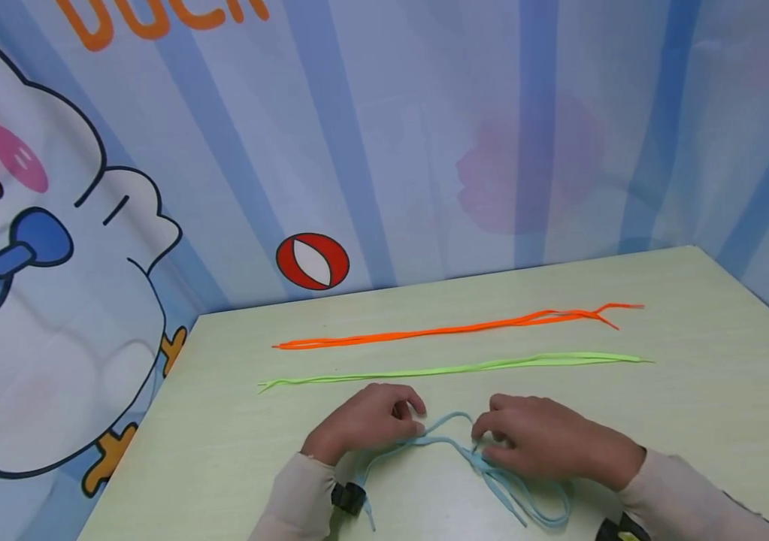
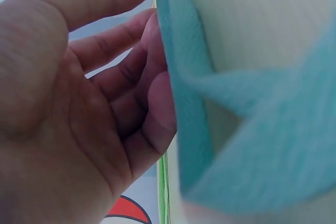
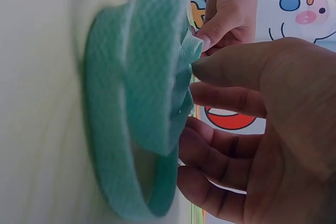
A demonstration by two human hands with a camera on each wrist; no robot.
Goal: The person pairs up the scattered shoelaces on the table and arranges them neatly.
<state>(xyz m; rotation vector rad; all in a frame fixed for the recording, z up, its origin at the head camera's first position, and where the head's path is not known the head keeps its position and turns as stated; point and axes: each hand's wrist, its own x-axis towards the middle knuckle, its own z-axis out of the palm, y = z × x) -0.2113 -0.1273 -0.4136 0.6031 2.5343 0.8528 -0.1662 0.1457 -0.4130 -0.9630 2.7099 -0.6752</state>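
Observation:
A light blue shoelace [image 1: 450,442] lies loosely bunched on the near part of the table, between and under both hands. My left hand [image 1: 373,421] pinches one stretch of it with thumb and index finger; the other fingers [image 2: 157,95] curl in beside the flat band [image 2: 191,129]. With thumb and index finger, my right hand [image 1: 540,436] pinches the lace near the bunch. In the right wrist view, wide loops [image 3: 107,114] of the lace hang close in front of the right fingers [image 3: 226,98]. Loose ends and a loop spread below the right hand.
Beyond the hands, a bright green shoelace [image 1: 458,370] lies stretched across the table [image 1: 222,421]. Farther back is an orange shoelace [image 1: 425,331], roughly parallel to it. A printed backdrop [image 1: 411,150] with a duck stands along the table's far and left edges.

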